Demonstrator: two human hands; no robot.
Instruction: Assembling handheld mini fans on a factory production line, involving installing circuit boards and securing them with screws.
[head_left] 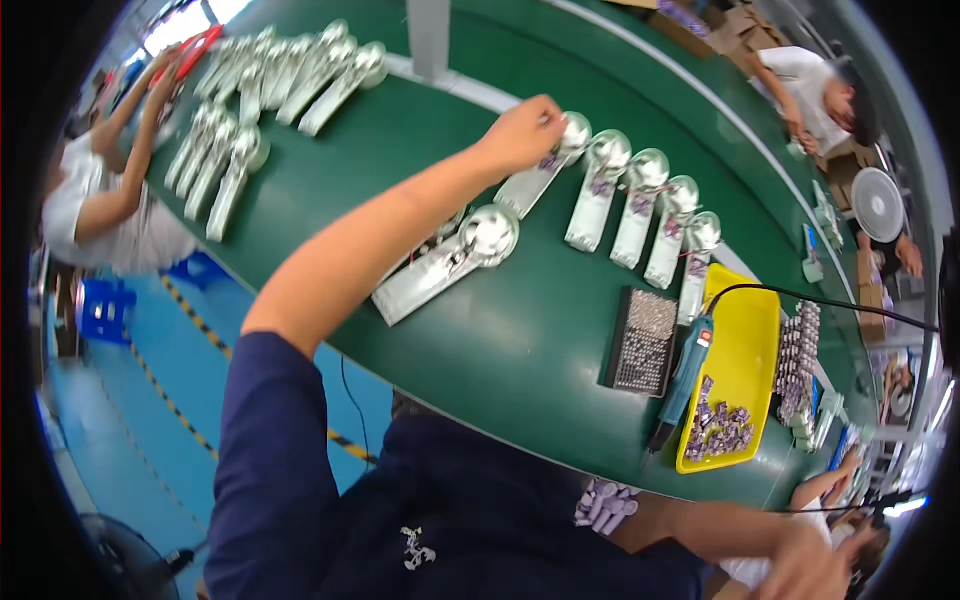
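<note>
My left hand [524,134] reaches across the green workbench, its fingers pinched together beside the round cup end of a silver handle-shaped part [527,190]. Whatever is between those fingertips is hidden. Beneath my left forearm lies another silver part [425,285] with a round bowl end, and my arm covers some of what is behind it. At the lower right, off the bench, my right hand [805,568] is smeared by motion, so its fingers cannot be read. A row of silver parts [592,205] with small purple-and-silver pieces on them extends right from my left hand.
A black tray of small metal pieces [645,342] sits near a teal electric screwdriver [688,372] with a black cable. The screwdriver lies against a yellow bin [757,345] holding small purplish parts. More silver parts [235,180] lie far left, near a co-worker [110,195].
</note>
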